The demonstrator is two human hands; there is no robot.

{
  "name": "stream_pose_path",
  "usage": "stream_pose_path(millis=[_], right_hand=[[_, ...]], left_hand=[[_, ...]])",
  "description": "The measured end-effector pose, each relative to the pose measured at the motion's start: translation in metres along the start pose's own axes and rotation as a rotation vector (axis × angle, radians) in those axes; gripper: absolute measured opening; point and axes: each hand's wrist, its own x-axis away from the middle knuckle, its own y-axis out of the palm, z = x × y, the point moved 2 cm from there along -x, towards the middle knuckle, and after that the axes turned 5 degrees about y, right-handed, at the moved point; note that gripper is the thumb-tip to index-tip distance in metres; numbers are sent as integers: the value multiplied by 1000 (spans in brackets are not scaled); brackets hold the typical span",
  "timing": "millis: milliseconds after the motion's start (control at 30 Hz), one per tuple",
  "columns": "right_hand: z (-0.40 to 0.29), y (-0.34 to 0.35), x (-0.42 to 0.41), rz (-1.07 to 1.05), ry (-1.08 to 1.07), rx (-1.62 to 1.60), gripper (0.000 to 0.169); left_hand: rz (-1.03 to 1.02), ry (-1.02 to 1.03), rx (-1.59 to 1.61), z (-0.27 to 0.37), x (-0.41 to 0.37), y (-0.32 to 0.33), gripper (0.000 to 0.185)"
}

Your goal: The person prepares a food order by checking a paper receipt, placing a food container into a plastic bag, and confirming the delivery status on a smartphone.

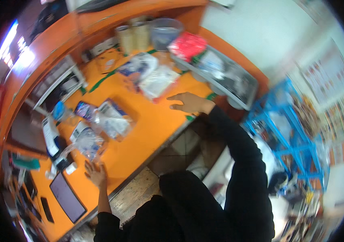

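Note:
My left hand [95, 174] lies at the orange desk [141, 127] with fingers apart, just below a clear plastic bag with blue-and-white contents [88, 140]. My right hand [187, 103] is over the desk's right part, fingers spread, holding nothing. It is nearest to a clear packet with pale contents [159, 81], up and to its left. A second blue-and-white packet [114, 119] lies mid-desk, beside a phone with a lit screen [84, 110]. A dark flat tablet-like panel [67, 198] is below my left hand. The picture is blurred.
A grey tray [244, 104] at the back right holds a red package [188, 47] and plastic bags. Beside it stand a clear tub [165, 34] and tall containers [125, 39]. A blue plastic rack [293, 133] stands right of the desk. A clear cup [61, 112] stands at the left.

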Motion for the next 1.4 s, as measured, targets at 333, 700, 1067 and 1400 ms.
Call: stream_pose_path(millis=[333,700,1067,1400], right_hand=[[-40,146,550,723,1102,-202,41],[-108,285,480,830,927,-102,93],[-93,242,457,1416,420,-659,41],[-82,302,502,1198,219,-631,28]], left_hand=[[320,382,409,-15,-7,0,48],[-412,1742,757,316,258,-112,116],[-857,845,1633,332,340,-78,24],[-589,1000,949,281,422,-97,40]])
